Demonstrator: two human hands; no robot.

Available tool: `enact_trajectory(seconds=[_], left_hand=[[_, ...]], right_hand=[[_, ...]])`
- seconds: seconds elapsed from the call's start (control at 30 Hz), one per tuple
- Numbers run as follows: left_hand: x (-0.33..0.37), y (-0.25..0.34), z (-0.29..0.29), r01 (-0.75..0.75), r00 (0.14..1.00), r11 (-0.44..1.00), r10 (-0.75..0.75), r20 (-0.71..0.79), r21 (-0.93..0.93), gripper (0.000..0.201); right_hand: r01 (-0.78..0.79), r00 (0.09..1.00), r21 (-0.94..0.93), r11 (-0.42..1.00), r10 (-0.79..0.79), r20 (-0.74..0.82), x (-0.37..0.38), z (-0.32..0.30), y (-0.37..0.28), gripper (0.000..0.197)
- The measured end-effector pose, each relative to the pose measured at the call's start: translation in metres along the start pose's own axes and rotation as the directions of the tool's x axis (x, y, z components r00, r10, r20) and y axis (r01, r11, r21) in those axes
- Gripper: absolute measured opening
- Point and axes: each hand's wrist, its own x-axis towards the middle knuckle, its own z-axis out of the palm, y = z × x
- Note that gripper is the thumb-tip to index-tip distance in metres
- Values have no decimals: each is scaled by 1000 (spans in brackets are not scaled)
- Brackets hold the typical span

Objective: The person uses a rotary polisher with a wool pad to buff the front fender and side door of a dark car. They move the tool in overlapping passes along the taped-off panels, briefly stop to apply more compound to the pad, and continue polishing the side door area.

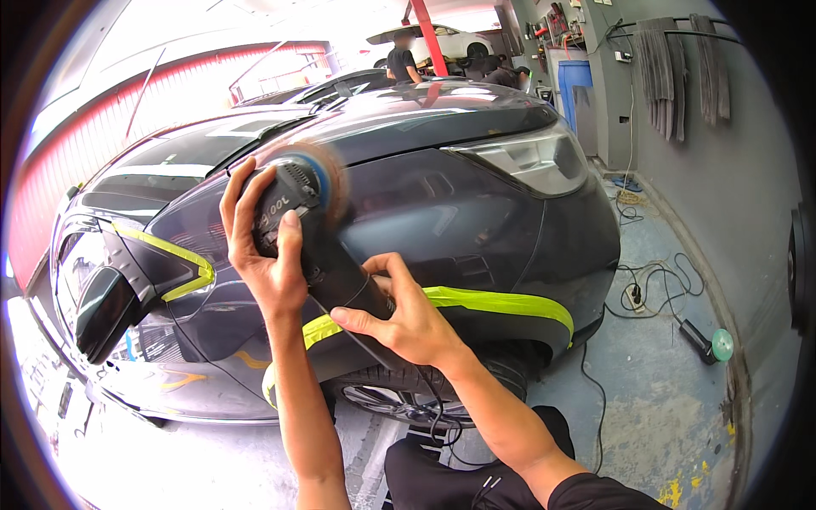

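The left hand (268,246) is curled around the head of a black power polisher (319,246), and the right hand (408,319) grips the end of its handle. The polisher is by the front side of a shiny dark grey car (408,204). Its round blue-and-brown pad (338,191) is blurry and faces away, so I can't tell if it touches the paint. Bright yellow-green tape (510,303) runs along the wheel arch, and the black tyre with silver spokes (391,398) below is partly hidden by the arms. On the floor to the right lies a black tool with a pale green round pad (722,344), near tangled black cords (667,276). Farther back is a tall blue plastic barrel (575,81); its inside can't be seen. The car partly hides a person in dark clothes (400,61).
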Motion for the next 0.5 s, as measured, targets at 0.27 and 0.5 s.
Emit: enact_trajectory(seconds=[0.27, 0.5], left_hand=[[4, 21, 53, 5, 998, 998, -2, 63, -58, 50], [6, 40, 93, 10, 995, 998, -3, 102, -67, 48]], right_hand=[[8, 996, 126, 992, 3, -86, -13, -44, 2, 71], [-2, 993, 185, 983, 23, -114, -27, -77, -10, 56]])
